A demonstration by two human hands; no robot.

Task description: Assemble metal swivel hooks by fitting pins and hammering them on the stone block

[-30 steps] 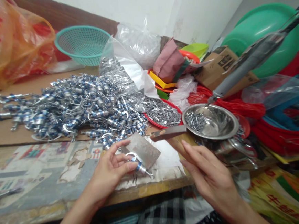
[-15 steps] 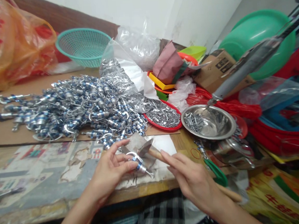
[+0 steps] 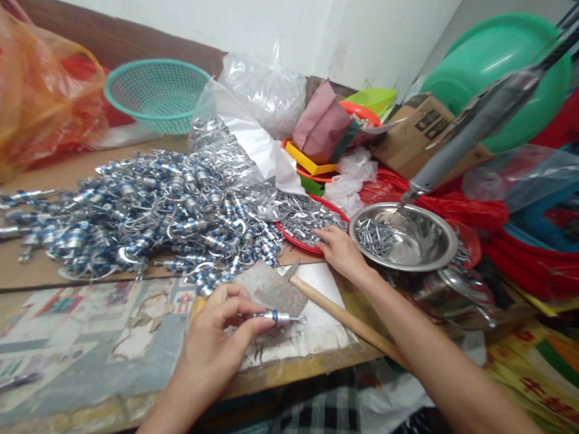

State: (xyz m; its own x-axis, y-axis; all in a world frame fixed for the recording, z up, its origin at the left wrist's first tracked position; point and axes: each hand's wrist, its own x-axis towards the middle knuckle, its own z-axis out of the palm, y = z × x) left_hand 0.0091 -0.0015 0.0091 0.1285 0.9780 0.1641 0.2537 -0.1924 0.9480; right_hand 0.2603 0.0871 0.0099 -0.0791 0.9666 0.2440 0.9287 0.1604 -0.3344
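My left hand pinches a silver metal fitting with blue bands between thumb and fingers; a small ring at its end points right. Just behind it a flat grey metal plate rests on white paper. A hammer lies there too, its wooden handle running toward the front edge under my right forearm. My right hand reaches to the rim of a red dish full of small metal pieces. Its fingers are apart at the pieces; whether they touch any is unclear.
A large pile of similar blue-banded fittings covers the cardboard at left. Right of the dish stands a steel bowl with pins, a grey tool arm slanting above it. Behind are a teal basket, plastic bags and a cardboard box.
My right hand has let go of the hammer, which now lies on the table, and moved up to the red dish. My left hand keeps the fitting, now turned more level.
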